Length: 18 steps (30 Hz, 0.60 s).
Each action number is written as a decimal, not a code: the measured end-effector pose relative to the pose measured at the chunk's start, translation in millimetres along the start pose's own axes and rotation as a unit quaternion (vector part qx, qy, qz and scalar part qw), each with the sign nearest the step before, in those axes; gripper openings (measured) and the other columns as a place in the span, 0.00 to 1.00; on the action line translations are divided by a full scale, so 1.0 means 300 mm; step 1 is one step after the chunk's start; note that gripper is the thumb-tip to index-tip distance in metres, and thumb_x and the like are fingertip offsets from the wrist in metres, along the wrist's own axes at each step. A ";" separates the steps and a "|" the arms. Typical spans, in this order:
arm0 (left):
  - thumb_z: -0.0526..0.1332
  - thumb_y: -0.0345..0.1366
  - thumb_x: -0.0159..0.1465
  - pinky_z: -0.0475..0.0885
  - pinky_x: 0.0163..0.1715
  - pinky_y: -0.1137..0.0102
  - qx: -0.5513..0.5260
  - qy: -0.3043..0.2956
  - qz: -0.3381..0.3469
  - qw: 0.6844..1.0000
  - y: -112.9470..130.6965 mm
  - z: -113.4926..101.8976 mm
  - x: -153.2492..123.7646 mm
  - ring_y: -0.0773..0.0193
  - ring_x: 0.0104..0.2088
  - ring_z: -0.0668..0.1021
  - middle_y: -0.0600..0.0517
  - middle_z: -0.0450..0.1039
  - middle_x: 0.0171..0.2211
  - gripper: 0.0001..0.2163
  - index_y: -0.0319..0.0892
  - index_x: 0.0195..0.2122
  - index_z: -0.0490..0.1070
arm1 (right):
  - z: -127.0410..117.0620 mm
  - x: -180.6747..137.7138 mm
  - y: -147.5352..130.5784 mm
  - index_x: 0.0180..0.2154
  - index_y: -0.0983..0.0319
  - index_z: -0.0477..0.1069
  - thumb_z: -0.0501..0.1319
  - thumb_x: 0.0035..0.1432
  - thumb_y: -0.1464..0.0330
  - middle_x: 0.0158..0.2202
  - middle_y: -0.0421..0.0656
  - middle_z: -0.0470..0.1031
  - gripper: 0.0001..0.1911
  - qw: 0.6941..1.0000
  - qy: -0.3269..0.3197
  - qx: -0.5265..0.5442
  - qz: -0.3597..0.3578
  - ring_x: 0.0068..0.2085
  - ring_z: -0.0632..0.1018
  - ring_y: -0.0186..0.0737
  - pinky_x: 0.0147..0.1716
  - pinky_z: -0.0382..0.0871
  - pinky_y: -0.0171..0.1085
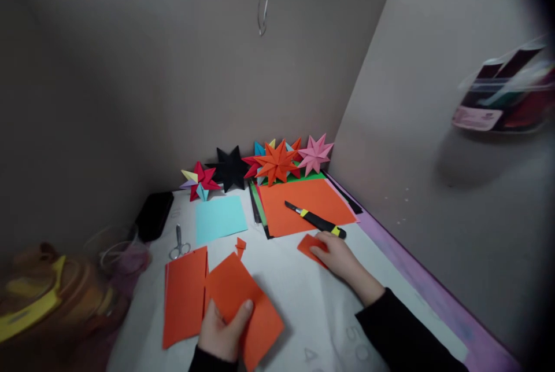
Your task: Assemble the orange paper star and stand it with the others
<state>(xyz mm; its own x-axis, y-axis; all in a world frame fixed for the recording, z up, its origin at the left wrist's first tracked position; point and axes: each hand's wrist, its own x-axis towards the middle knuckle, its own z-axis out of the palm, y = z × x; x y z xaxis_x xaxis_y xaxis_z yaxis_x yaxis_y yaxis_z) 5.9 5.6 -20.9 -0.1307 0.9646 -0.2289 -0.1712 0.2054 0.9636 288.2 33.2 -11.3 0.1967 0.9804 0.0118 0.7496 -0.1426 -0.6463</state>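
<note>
My left hand (225,328) grips an orange sheet of paper (247,302), thumb on top, tilted at the front of the table. At the right, my right hand (336,253) has its fingers closed on a smaller piece of orange paper (307,245). Just beyond that hand lies a utility knife (321,223) with a black and yellow handle, its blade out. It rests on a stack of coloured paper (281,201) topped with orange. Left of the held sheet are more orange sheets (184,297). Small orange scraps (240,246) lie above it.
Folded paper stars (277,162) in several colours lean along the back wall. A light blue sheet (221,218), small scissors (178,243) and a black phone-like object (155,216) lie at the left. A wire hook (262,19) hangs above; a pouch (498,94) is on the right wall.
</note>
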 end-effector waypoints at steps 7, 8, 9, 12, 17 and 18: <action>0.69 0.42 0.40 0.72 0.38 0.57 0.215 0.046 0.054 0.974 0.037 0.004 -0.013 0.48 0.36 0.78 0.42 0.77 0.33 0.24 0.37 0.38 0.70 | 0.078 -0.156 -0.168 0.43 0.60 0.66 0.60 0.52 0.62 0.41 0.45 0.73 0.16 0.834 -0.134 0.536 -0.020 0.41 0.74 0.42 0.42 0.66 0.41; 0.69 0.41 0.40 0.72 0.38 0.57 0.242 0.057 0.061 0.967 0.042 0.016 -0.025 0.48 0.36 0.78 0.42 0.77 0.33 0.24 0.37 0.38 0.71 | 0.103 -0.179 -0.193 0.41 0.61 0.67 0.61 0.51 0.62 0.40 0.45 0.73 0.16 0.819 -0.154 0.552 -0.020 0.41 0.74 0.41 0.42 0.66 0.40; 0.69 0.40 0.39 0.72 0.38 0.58 0.259 0.061 0.073 0.961 0.045 0.028 -0.036 0.48 0.36 0.78 0.42 0.77 0.33 0.23 0.37 0.37 0.71 | 0.129 -0.200 -0.214 0.39 0.63 0.69 0.64 0.48 0.64 0.40 0.45 0.73 0.16 0.815 -0.180 0.551 -0.021 0.41 0.74 0.41 0.42 0.66 0.40; 0.67 0.39 0.43 0.72 0.37 0.61 0.277 0.055 0.110 0.953 0.050 0.038 -0.046 0.50 0.35 0.78 0.43 0.77 0.32 0.19 0.39 0.36 0.71 | 0.189 -0.237 -0.250 0.31 0.66 0.70 0.65 0.46 0.63 0.31 0.44 0.74 0.13 0.820 -0.212 0.532 -0.007 0.33 0.74 0.38 0.34 0.67 0.37; 0.61 0.42 0.51 0.69 0.42 0.59 0.353 0.080 0.179 0.915 0.116 -0.107 0.040 0.49 0.42 0.75 0.38 0.73 0.42 0.23 0.35 0.46 0.66 | 0.215 -0.231 -0.236 0.28 0.66 0.67 0.64 0.46 0.62 0.26 0.41 0.72 0.13 0.841 -0.126 0.526 0.000 0.27 0.73 0.35 0.27 0.66 0.35; 0.60 0.43 0.52 0.68 0.43 0.58 0.361 0.104 0.186 0.908 0.135 -0.143 0.058 0.49 0.43 0.75 0.36 0.70 0.45 0.26 0.32 0.50 0.62 | 0.214 -0.226 -0.232 0.29 0.65 0.66 0.64 0.46 0.63 0.26 0.41 0.72 0.13 0.838 -0.118 0.533 0.001 0.27 0.73 0.35 0.27 0.66 0.34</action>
<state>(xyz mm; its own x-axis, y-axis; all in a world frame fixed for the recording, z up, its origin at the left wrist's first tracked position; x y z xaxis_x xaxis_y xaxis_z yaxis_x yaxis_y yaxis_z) -45.2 23.6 8.3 -0.2429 0.9528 0.1820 0.5966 -0.0012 0.8025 182.1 -14.8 -16.1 -0.0272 0.9979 -0.0591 -0.2648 -0.0642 -0.9622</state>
